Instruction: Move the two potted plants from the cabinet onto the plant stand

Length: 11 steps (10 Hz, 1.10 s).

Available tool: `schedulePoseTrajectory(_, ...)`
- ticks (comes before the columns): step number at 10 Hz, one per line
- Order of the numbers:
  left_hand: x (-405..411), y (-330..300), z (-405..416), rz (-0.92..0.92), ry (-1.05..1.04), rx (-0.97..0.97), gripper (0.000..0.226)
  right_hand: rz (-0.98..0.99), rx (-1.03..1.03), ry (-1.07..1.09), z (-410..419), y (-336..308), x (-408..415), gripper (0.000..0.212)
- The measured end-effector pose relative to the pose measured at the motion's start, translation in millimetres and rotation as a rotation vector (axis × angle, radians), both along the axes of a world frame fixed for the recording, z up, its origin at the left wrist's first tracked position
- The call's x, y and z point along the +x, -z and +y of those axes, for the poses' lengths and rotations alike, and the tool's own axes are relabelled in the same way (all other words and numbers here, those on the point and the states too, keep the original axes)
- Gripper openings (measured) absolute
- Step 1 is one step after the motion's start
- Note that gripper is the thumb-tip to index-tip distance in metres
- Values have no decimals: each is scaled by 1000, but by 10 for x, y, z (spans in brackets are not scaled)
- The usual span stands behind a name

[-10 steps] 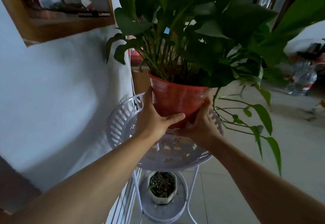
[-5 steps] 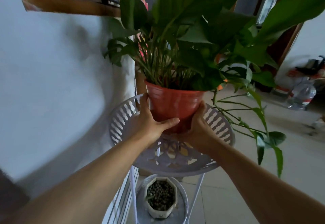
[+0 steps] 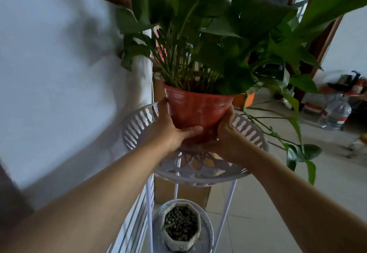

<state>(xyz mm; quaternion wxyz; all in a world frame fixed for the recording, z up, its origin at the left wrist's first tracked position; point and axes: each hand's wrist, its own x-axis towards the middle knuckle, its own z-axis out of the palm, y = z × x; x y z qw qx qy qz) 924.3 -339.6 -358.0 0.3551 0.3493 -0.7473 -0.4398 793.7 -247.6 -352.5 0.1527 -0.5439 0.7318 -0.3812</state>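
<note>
Red pot (image 3: 198,111) clasped by left hand (image 3: 170,131) and right hand (image 3: 226,135) over stand's top tray (image 3: 137,125) | not yet set down | white pot (image 3: 179,227) judged placed below

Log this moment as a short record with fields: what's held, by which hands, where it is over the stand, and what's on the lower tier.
held: red pot with a leafy plant
left hand: on the pot's left side, thumb across the front
right hand: on the pot's right side and base
position: over the stand's top tray; contact hidden by the hands
lower tier: white pot of pebbles
</note>
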Motion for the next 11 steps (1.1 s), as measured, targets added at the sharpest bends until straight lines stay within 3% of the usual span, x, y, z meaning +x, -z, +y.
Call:
schedulePoseTrajectory(3,60,-53,42,-271,-40,-212,106,33,87,61,103,-50,42,96)
schedulePoseTrajectory(5,110,-57,42,-420,-19,-325,105,53,9,83,106,-23,83,102)
schedulePoseTrajectory(8,173,5,97,-546,-129,-316,87,174,28,165,165,-34,96,104)
schedulePoseTrajectory(9,219,-13,137,-566,-96,-310,91,252,65,177,191,-49,118,104)
schedulePoseTrajectory(10,287,-57,254,-548,-94,-294,88,210,109,203,259,-52,190,100)
schedulePoseTrajectory(11,328,-118,351,-525,-83,-261,82,186,110,250,332,-113,267,78)
